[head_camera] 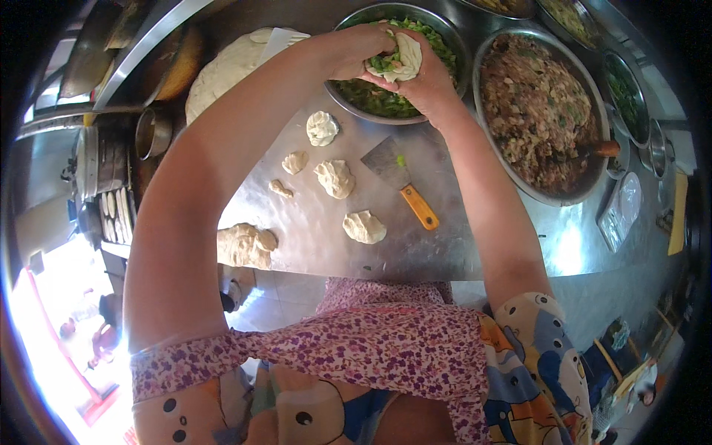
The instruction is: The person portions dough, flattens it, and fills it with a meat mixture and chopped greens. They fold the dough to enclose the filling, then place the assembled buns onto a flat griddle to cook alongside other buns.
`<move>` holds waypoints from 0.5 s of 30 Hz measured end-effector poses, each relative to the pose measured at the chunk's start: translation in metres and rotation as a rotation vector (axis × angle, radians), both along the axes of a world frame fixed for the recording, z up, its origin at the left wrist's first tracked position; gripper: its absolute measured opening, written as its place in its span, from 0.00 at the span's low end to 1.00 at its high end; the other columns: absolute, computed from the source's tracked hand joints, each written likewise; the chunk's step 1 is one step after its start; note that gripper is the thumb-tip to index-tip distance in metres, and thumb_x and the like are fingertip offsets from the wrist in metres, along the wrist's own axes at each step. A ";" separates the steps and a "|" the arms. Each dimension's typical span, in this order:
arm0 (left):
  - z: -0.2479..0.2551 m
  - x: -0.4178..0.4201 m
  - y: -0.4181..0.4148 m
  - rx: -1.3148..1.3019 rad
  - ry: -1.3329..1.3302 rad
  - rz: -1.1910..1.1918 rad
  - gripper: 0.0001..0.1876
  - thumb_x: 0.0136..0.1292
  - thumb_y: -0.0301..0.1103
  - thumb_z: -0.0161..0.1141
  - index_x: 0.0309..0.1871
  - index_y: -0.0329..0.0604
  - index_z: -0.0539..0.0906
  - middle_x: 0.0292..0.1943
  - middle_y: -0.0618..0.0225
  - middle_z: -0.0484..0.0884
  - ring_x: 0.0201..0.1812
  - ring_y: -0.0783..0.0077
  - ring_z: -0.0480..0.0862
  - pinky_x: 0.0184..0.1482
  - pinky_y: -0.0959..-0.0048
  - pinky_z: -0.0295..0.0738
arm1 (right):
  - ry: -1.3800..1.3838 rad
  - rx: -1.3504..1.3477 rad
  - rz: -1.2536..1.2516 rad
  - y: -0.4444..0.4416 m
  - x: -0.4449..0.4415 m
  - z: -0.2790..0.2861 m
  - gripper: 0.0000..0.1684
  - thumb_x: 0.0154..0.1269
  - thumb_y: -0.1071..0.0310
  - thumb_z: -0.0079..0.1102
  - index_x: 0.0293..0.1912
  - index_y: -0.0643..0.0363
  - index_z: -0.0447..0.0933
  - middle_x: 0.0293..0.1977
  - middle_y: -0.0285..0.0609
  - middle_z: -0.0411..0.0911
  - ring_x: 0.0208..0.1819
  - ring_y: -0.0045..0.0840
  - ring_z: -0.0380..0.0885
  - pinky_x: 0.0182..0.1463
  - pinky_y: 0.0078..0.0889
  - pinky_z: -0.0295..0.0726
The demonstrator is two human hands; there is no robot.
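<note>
A round dough wrapper (pixel 409 60) with chopped green filling (pixel 385 62) in it is held up between my two hands. My left hand (pixel 361 50) has its fingers at the filling and the wrapper's left edge. Cupped around the wrapper from the right and below is my right hand (pixel 434 75). Both hands are above a steel bowl (pixel 384 118) of chopped greens. Nearer me on the steel table (pixel 311 245) lie several dough pieces, among them a round filled-looking one (pixel 322 128) and an uneven lump (pixel 335 178). A scraper with a wooden handle (pixel 420 207) lies beside them.
On the right is a large steel bowl (pixel 489 130) of minced meat mixture (pixel 534 100), a wooden handle (pixel 606 148) sticking out. A big dough mass (pixel 222 78) with a white plastic scraper (pixel 278 43) sits behind my left arm. Another dough lump (pixel 245 246) lies near the front edge.
</note>
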State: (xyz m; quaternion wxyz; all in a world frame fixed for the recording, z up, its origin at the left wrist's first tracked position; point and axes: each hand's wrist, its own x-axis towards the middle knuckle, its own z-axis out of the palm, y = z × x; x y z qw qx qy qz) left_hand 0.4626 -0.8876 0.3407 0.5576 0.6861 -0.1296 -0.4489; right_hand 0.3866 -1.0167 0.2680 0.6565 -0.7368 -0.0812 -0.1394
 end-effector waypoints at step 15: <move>0.002 -0.025 0.025 -0.078 0.082 0.315 0.46 0.62 0.70 0.53 0.75 0.50 0.58 0.71 0.58 0.61 0.69 0.58 0.65 0.67 0.44 0.64 | 0.224 0.717 0.178 0.001 0.003 0.001 0.36 0.50 0.79 0.73 0.59 0.59 0.69 0.53 0.41 0.78 0.55 0.29 0.77 0.60 0.31 0.76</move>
